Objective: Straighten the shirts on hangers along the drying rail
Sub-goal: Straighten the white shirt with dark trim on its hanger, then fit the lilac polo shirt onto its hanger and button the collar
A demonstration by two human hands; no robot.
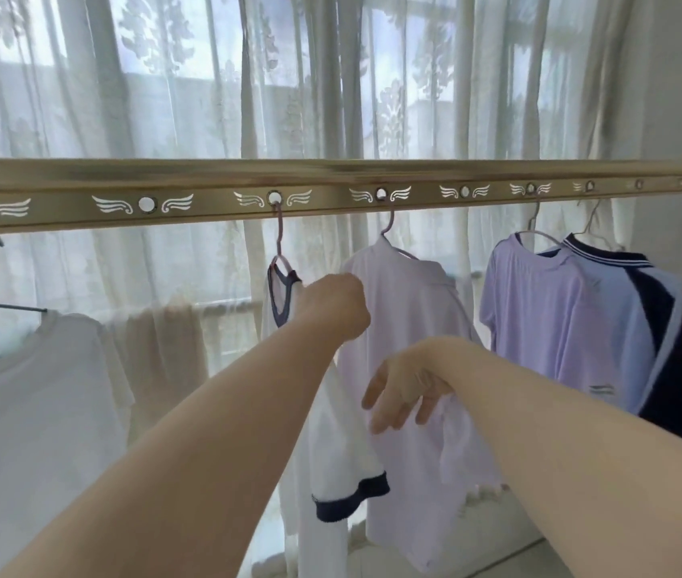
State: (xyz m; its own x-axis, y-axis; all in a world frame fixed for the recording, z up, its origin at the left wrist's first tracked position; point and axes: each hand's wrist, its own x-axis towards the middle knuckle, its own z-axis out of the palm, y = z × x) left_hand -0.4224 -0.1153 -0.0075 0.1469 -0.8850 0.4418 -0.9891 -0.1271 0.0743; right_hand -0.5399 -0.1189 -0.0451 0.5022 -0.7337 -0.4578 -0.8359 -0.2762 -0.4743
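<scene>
The left hand (pixel 337 304) is closed in a fist at the shoulder of the pale pink shirt (pixel 410 369), just beside the navy-trimmed white shirt (pixel 331 452). Below it, the right hand (pixel 404 385) rests loose-fingered against the pink fabric, under the gold drying rail (pixel 331 194).

Gold rail (pixel 331 173), lilac shirt (pixel 539 310)

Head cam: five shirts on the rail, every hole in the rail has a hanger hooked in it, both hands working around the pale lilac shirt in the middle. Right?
Not every hole. In the head view the rail has an empty hole left of the navy-trimmed white shirt, and another to the right of the pale lilac shirt. The rest holds: five shirts, left hand and right hand at that shirt.
</scene>
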